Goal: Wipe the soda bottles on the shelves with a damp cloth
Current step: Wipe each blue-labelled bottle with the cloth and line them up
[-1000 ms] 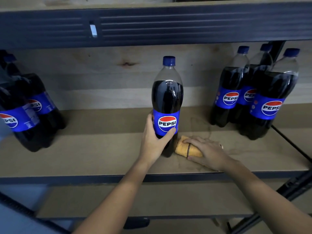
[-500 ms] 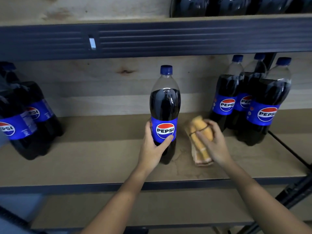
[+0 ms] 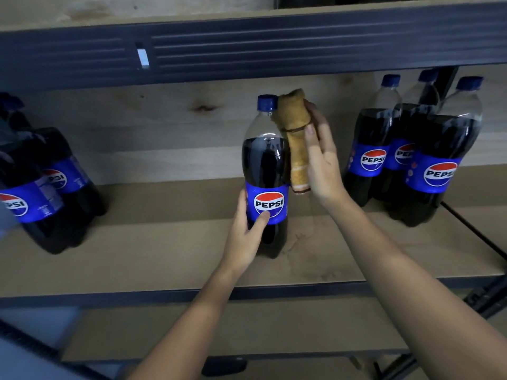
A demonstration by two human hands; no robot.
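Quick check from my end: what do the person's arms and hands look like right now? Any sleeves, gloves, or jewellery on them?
Both forearms are bare up to the bottom edge of the frame, with no sleeve showing. The left hand and right hand wear no gloves. No watch, bracelet or ring can be seen on either wrist or on the fingers that show.

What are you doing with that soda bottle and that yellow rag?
A person is cleaning soda bottles on a shelf. The left hand holds the middle bottle by its blue label to steady it. The right hand holds a rolled tan cloth against the bottle's upper side, near the cap. More bottles stand in groups to the left and to the right.
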